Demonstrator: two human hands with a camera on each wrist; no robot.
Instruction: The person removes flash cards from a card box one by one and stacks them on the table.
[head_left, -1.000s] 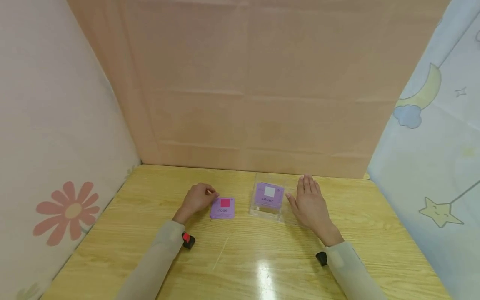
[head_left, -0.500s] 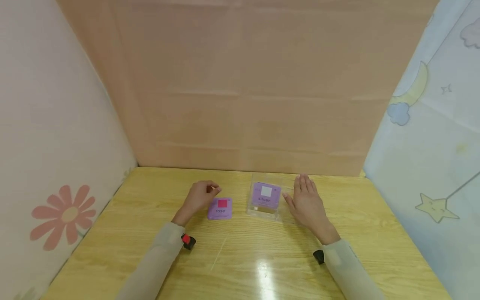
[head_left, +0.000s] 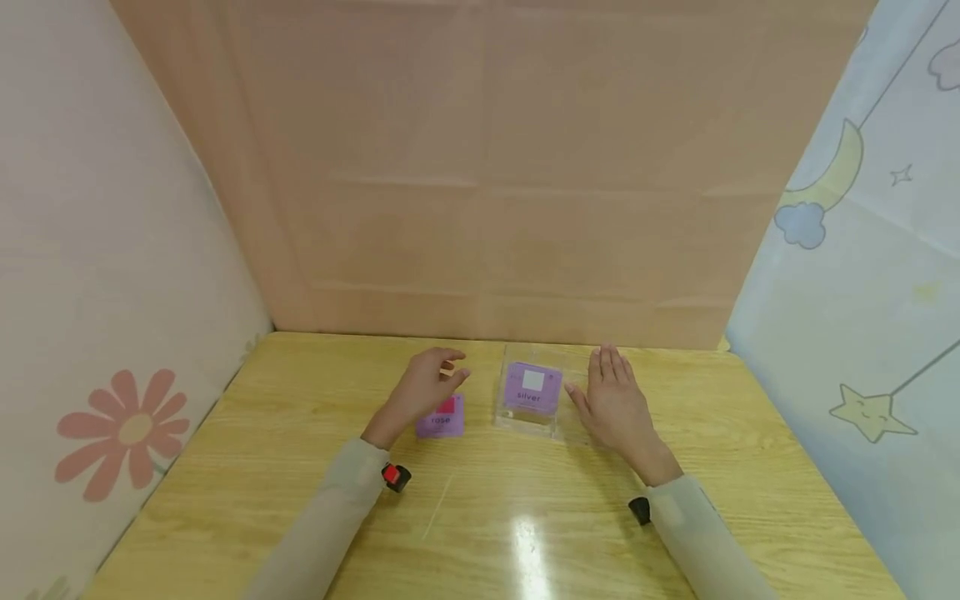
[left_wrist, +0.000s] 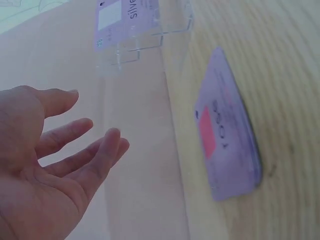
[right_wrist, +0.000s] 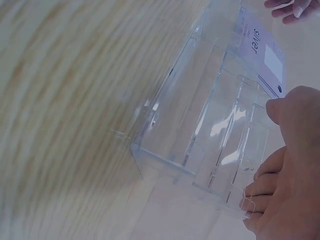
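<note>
On the left side, the left hand (head_left: pixel 420 387) is up over the table (head_left: pixel 480 517). It has slid a little to the right and spread its fingers, which were bent closer to the thumb a moment ago. Now there is a wide gap between thumb and fingers, and it has hold of nothing. Under it, part hidden in the head view, is a small purple pile of cards, the rose cards (head_left: pixel 441 427). The pile lies flat on the table, well in from the left edge and near the far edge, and it has not moved. So it looks like the rose cards are let go for now, and no card is being carried. Next, going right, comes the clear holder (right_wrist: pixel 172 125), with steps in its plastic, close to the far edge and just right of the middle. The silver card (head_left: pixel 533 388) leans in its left part, in the same spot as before. Last is the right hand (head_left: pixel 618 408), flat at the holder's right end, with long straight fingers and the thumb stuck out toward the silver card. It grips nothing that I can see, and I cannot tell if it presses the plastic. It has hardly moved, so it may be there to keep the holder steady.
</note>
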